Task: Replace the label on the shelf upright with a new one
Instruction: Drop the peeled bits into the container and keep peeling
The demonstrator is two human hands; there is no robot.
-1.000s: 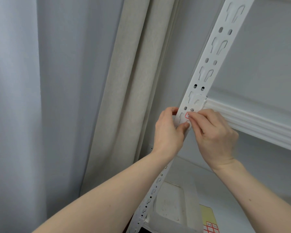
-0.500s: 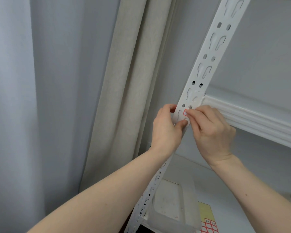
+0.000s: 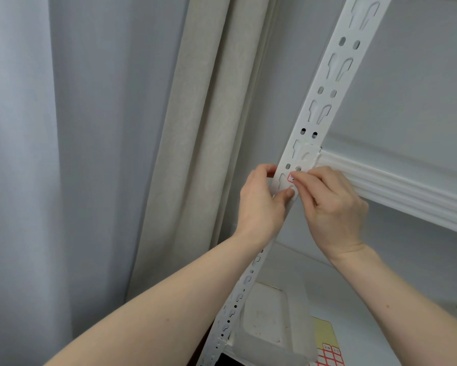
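A white slotted shelf upright runs diagonally from bottom centre to top right. A small white label with a red border sits on its face just below the shelf beam. My left hand grips the upright from the left, its thumb lying across the front face under the label. My right hand comes in from the right with curled fingers, and its fingertips pinch the label's edge. Most of the label is hidden under those fingertips.
A white ribbed shelf beam runs right from the upright. Beige and grey curtains hang to the left. On the lower shelf lie a clear plastic tray and a yellow sheet of red-bordered labels.
Both hands keep their hold at the same spot on the upright. The view has shifted slightly and my right fingertips have edged along the label.
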